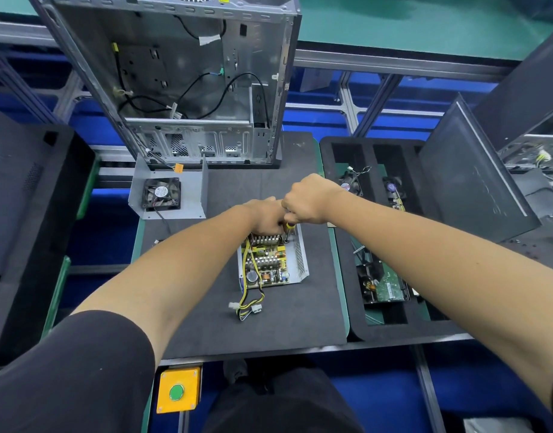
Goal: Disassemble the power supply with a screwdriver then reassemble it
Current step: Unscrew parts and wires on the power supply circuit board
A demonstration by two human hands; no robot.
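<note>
The opened power supply (pixel 270 262) lies on a dark mat, its circuit board and heat sinks exposed in a silver metal tray, with yellow and black cables (pixel 248 304) trailing toward me. My right hand (pixel 309 198) grips the yellow-and-black screwdriver (pixel 289 228), held upright with its tip at the supply's far right corner. My left hand (pixel 264 215) rests on the far edge of the supply beside the screwdriver shaft; its fingertips are hidden. The supply's removed cover (pixel 167 195), with a black fan mounted inside, lies to the far left on the mat.
An open computer case (pixel 181 79) stands upright behind the mat. A black foam tray (pixel 378 232) on the right holds a hard drive, a fan and other parts. Black panels (pixel 468 170) lean at the right and left. A yellow box with a green button (pixel 178 390) sits at the near edge.
</note>
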